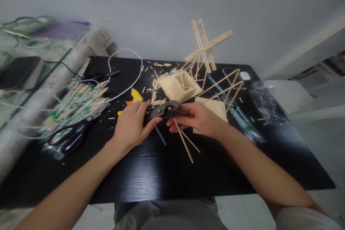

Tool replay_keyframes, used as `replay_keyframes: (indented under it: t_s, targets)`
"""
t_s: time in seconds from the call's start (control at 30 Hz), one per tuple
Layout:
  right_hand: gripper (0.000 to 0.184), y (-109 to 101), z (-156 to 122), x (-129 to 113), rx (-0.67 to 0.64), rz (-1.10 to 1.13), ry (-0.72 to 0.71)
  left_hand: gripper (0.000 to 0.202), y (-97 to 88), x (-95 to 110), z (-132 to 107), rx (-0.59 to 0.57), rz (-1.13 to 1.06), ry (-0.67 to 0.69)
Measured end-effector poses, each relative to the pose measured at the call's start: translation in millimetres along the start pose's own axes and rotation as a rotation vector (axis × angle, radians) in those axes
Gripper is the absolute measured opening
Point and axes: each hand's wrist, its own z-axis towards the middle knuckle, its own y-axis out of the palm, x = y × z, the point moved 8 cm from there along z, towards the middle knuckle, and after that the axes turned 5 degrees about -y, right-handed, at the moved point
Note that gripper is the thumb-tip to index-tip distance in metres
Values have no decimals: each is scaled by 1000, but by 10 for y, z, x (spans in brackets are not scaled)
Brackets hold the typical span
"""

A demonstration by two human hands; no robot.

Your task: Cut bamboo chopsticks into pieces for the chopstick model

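Observation:
My left hand (132,120) is closed around the handles of dark metal pruning shears (161,109), whose curved jaws point right. My right hand (201,118) pinches thin wooden sticks (185,145) close to those jaws; two of them slant down toward me. Whether a stick lies between the blades is hidden by the fingers. Behind the hands stands a stick-built windmill-like model (206,48) with crossed blades and a pale wooden base (172,86). Partly behind my right hand is a pale flat panel (217,109) with a stick frame (231,86) above it.
A yellow glue gun (137,95) lies beyond my left hand, its white cable looping left. Wrapped chopsticks (75,102) and black-handled scissors (74,134) cover the left side. Wood offcuts (155,95) litter the black table (134,176). Clear plastic (265,104) lies at right.

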Motion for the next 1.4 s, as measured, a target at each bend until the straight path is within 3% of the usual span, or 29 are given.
replay_keyframes:
  t_s: [0.27,0.33,0.5,0.6,0.8,0.97,1.4]
  targets:
    - [21,-10,-4,-28,16,-21,-15,67,-30,-24,7,23,-90,-30]
    - [22,-12,-4,-29,27,-36,-28,61,-21,-92,18,4,-262,-131]
    - [21,44,0,46,68,-59,-36,53,201,-163,-15,-159,-996,-462]
    - [18,90,11,124,93,-71,-20,43,286,-109,-54,-223,-1166,-548]
    - [13,147,34,222,77,-89,12,30,300,-100,-59,-219,-1198,-562]
    - [16,138,35,238,90,-90,2,30,302,-145,-56,-196,-1161,-572]
    - [19,63,70,266,165,-66,-21,31,324,-61,-65,-255,-1050,-430]
